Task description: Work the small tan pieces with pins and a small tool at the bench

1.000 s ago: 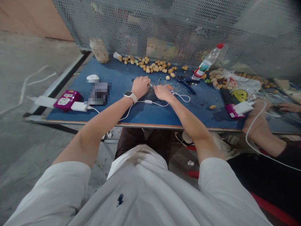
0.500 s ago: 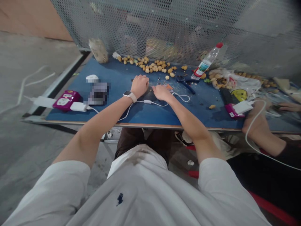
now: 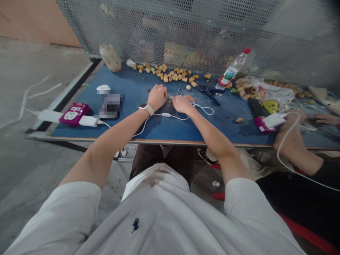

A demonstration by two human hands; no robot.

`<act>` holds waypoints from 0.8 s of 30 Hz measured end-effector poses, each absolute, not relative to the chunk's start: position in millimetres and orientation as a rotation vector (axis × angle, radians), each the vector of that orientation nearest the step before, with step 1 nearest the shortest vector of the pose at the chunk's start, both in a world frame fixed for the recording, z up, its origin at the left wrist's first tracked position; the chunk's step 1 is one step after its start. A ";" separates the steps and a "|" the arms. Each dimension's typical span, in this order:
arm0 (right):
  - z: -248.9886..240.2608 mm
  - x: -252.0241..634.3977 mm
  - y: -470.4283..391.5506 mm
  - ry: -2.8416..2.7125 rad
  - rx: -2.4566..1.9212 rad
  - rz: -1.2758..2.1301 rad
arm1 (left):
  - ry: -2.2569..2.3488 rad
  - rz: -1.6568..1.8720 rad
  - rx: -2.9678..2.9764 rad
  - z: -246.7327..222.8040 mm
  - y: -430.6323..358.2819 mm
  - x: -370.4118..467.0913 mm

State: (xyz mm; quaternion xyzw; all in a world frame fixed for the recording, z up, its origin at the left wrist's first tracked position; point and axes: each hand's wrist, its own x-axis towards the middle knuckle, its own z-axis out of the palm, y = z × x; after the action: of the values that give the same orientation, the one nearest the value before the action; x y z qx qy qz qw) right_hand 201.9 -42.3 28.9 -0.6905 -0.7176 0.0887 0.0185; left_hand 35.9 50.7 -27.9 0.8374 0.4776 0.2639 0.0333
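Both hands work close together over the middle of the blue table [image 3: 170,131]. My left hand [image 3: 157,97], with a white watch [image 3: 146,107] at the wrist, has its fingers curled inward, and a thin light strand seems to lead from its fingertips to the right hand. My right hand [image 3: 182,104] is closed, its thumb and finger pinched; what lies in them is too small to make out. A white cable [image 3: 166,114] with a thicker inline piece passes just below both hands. Beyond the right hand lie small scraps and an orange bit [image 3: 190,98].
Dark blue pliers [image 3: 209,95] lie right of my hands, near a red-capped bottle [image 3: 233,69]. Round tan fruits [image 3: 175,75] line the back under a perforated metal panel [image 3: 148,32]. Purple socket block [image 3: 74,114] stands left. A co-worker's arm [image 3: 294,141] reaches in at right.
The hands stay nearly in place. The light strand between the fingertips now shows more clearly. The whole view shifts very slightly.
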 end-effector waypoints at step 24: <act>29.6 203.0 -41.5 -2.288 -2.137 0.244 | 1.505 0.800 2.537 -26.8 48.6 39.6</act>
State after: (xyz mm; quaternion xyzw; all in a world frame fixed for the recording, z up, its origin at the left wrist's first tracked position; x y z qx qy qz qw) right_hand 203.0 -41.5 29.6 -0.6806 -0.7285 0.0776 0.0006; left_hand 39.6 48.6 -26.8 0.8293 0.4920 0.2614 0.0426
